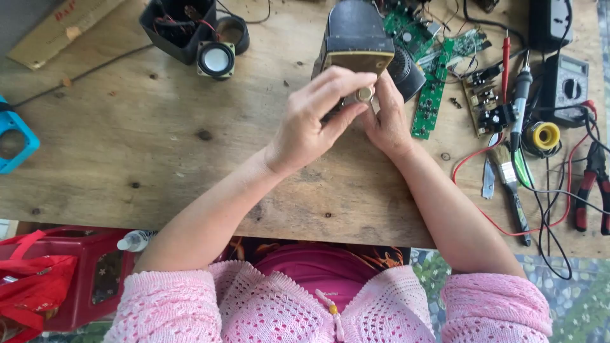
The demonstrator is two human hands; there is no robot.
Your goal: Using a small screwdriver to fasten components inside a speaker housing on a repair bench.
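- Left hand (pixel 311 124) sits over the near end of a dark radio-like case (pixel 354 41) with a tan front panel; thumb and forefinger are closed on a small round metal knob (pixel 364 94) at the panel's near edge. Pinch looks firm, the other fingers curled out of the way.
- Right hand (pixel 386 121) lies just beside and partly behind the left, fingers pressed against the case's near right corner. Seems to brace the case so it does not slide; whether it actually clasps anything I cannot tell, the left hand hides the fingertips.
- The case lies flat on the wooden table (pixel 159 146), centre far, its near end turned toward the person, which puts the knob within easy reach of both hands.
- Right of the case: a long green circuit board (pixel 429 101), more boards beyond it, apparently pulled aside but kept near.
- Further right, tools laid side by side: soldering iron (pixel 520 95), yellow solder spool (pixel 545 135), multimeter (pixel 567 86), small brush (pixel 508 174), red-handled pliers (pixel 594 187) at the right edge. Red and black leads trail across the near right of the table.
- Far left of centre: a loose round speaker (pixel 216 59) in front of a black housing (pixel 175 25).
- Blue object (pixel 13 143) at the left edge, partly out of view.
- Below the table's near edge, left: red bag (pixel 38 279).
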